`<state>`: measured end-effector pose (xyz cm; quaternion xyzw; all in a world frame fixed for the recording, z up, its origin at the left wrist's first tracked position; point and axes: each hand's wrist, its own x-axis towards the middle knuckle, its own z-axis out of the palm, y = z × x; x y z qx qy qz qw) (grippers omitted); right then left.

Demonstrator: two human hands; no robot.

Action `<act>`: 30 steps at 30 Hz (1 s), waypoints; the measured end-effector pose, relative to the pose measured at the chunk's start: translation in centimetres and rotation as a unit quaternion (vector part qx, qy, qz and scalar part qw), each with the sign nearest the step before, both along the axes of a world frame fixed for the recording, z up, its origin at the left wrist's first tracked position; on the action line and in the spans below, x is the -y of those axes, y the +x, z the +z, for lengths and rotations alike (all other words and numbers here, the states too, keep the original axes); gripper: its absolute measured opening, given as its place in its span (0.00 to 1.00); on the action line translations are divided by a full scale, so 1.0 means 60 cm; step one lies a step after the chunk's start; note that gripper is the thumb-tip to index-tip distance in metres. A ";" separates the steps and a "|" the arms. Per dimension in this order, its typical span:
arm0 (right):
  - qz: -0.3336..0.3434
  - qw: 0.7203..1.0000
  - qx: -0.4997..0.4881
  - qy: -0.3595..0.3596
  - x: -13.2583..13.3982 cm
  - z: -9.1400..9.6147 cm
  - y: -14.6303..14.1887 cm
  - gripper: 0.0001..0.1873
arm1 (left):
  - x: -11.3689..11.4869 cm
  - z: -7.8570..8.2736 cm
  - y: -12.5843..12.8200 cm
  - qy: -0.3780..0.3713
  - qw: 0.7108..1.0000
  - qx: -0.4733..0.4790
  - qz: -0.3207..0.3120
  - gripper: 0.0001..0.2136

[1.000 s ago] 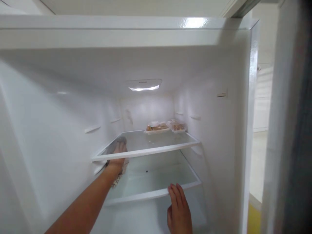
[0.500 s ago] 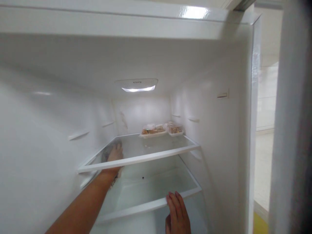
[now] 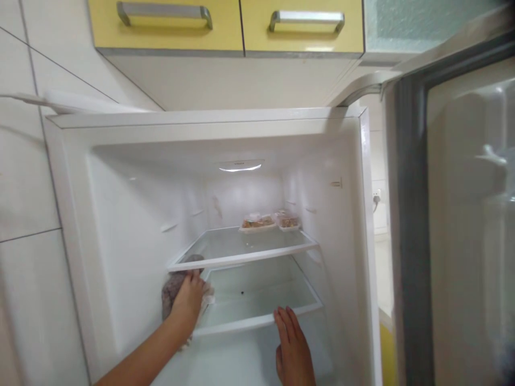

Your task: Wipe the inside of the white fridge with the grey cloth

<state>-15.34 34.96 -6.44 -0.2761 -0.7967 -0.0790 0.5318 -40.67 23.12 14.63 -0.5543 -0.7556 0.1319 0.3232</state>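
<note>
I stood before a white refrigerator (image 3: 72, 187), which filled the middle of the frame. On the left side there was a wall of pale tiles (image 3: 24, 161) with dark joints, and at the top I saw yellow cabinets (image 3: 169, 40) with smooth fronts and bar-shaped metal handles (image 3: 164, 10). On the right the door (image 3: 454, 214) was swung wide, with a thick grey seal (image 3: 414, 214) along its edge. Behind the gap at right a wall socket (image 3: 376, 194) with a plug was visible.

The inner walls were smooth and white, with short moulded ledges (image 3: 169, 227) at the sides. A flat lamp (image 3: 240, 167) shone from the ceiling of the compartment. The upper shelf (image 3: 257, 244) and the lower shelf (image 3: 261, 300) were clear panels in white frames; a small dark spot (image 3: 242, 292) showed through the lower area. At the back of the upper one, right of centre, two packages of food (image 3: 257, 222) sat side by side in transparent wrapping.

My left hand (image 3: 191, 292) held a soft, crumpled grey-brown cloth (image 3: 172, 292), left of centre, beside the left ends of the shelves. My right hand (image 3: 293, 343), at lower centre-right, rested its nearly straight fingers together on the front rim of the lower shelf, closed around nothing.
</note>
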 end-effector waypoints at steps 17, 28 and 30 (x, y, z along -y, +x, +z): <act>0.019 0.997 -0.013 -0.074 0.028 0.025 0.053 0.46 | 0.113 0.015 0.029 -0.008 0.997 -0.074 -0.023 0.25; 0.013 0.998 0.020 -0.055 -0.011 -0.011 0.055 0.53 | -0.073 0.048 -0.025 0.131 0.991 -0.007 -0.031 0.21; 0.014 0.999 0.012 -0.043 -0.019 -0.020 0.052 0.53 | -0.101 0.052 -0.036 0.149 0.988 0.014 -0.027 0.19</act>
